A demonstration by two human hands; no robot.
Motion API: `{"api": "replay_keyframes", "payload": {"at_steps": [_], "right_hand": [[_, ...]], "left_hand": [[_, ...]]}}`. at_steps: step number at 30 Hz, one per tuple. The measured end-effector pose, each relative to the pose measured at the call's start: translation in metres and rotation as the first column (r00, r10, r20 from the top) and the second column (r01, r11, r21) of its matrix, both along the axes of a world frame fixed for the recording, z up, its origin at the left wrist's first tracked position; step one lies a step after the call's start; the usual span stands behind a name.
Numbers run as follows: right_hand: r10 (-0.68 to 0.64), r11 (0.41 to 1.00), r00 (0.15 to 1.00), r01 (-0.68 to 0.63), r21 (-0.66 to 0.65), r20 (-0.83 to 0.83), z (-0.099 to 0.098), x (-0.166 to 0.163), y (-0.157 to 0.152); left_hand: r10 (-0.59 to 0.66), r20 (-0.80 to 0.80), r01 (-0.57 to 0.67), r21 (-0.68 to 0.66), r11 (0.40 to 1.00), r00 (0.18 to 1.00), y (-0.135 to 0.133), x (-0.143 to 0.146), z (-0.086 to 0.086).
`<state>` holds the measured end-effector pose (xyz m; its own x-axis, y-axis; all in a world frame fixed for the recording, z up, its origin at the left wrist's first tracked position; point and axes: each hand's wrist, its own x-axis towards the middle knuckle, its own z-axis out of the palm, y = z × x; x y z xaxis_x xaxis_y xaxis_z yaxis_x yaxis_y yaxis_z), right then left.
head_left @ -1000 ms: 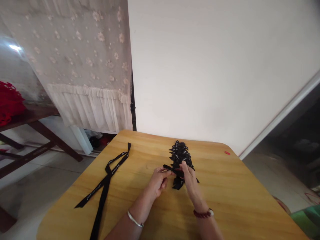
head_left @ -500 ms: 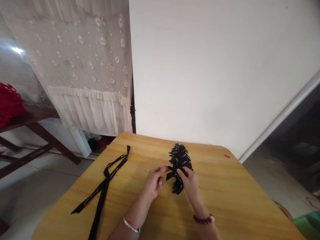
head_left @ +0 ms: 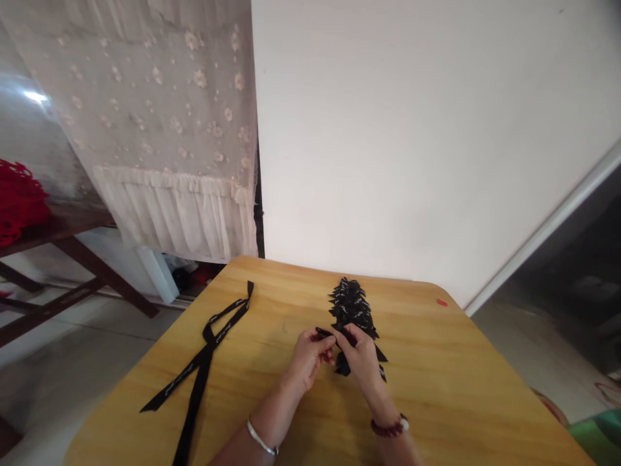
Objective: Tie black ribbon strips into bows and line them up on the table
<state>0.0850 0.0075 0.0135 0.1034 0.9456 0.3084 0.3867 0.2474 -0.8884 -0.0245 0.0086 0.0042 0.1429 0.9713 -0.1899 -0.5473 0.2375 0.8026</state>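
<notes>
Between my two hands is a short piece of black ribbon (head_left: 324, 332). My left hand (head_left: 311, 357) pinches its left end, thumb pressed against the fingers. Close beside it, my right hand (head_left: 359, 355) grips the ribbon's other side with thumb and forefinger. Just beyond my fingers lies a row of black ribbon bows (head_left: 350, 303) with white lettering, overlapping one another. The near end of the row is partly hidden under my right hand. To the left, a long black ribbon (head_left: 211, 349) with white print lies looped and crossed on the wooden table (head_left: 262, 298).
A small red scrap (head_left: 441, 302) lies near the table's far right corner. Behind the table rises a white panel (head_left: 412, 142), with a lace curtain (head_left: 174, 129) to its left. A dark wooden bench (head_left: 77, 226) at far left bears red material (head_left: 19, 200).
My hands have come closer together, the left moving right and slightly up. The ribbon end that hung by my left fingers is now gathered between both hands.
</notes>
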Motion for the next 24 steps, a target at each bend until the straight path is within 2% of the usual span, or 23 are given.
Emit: {"api": "replay_keyframes", "payload": {"at_steps": [9,15,24], "right_hand": [[-0.065,0.994,0.991,0.054,-0.093,-0.121,0.0031,0.0049,-0.0024],[0.009,0.999,0.999,-0.007,-0.046,0.046,0.0016,0.0065,-0.0007],[-0.016,1.000,0.991,0.017,-0.002,0.130,0.0007,0.0050,-0.0016]], "left_hand": [[-0.035,-0.162,0.033,-0.015,0.999,0.986,0.0004,-0.0035,-0.0007],[-0.023,-0.180,0.015,-0.043,0.999,0.983,-0.0001,-0.0028,0.0015],[0.043,-0.106,-0.049,-0.058,0.997,0.993,0.0010,-0.0002,0.0018]]}}
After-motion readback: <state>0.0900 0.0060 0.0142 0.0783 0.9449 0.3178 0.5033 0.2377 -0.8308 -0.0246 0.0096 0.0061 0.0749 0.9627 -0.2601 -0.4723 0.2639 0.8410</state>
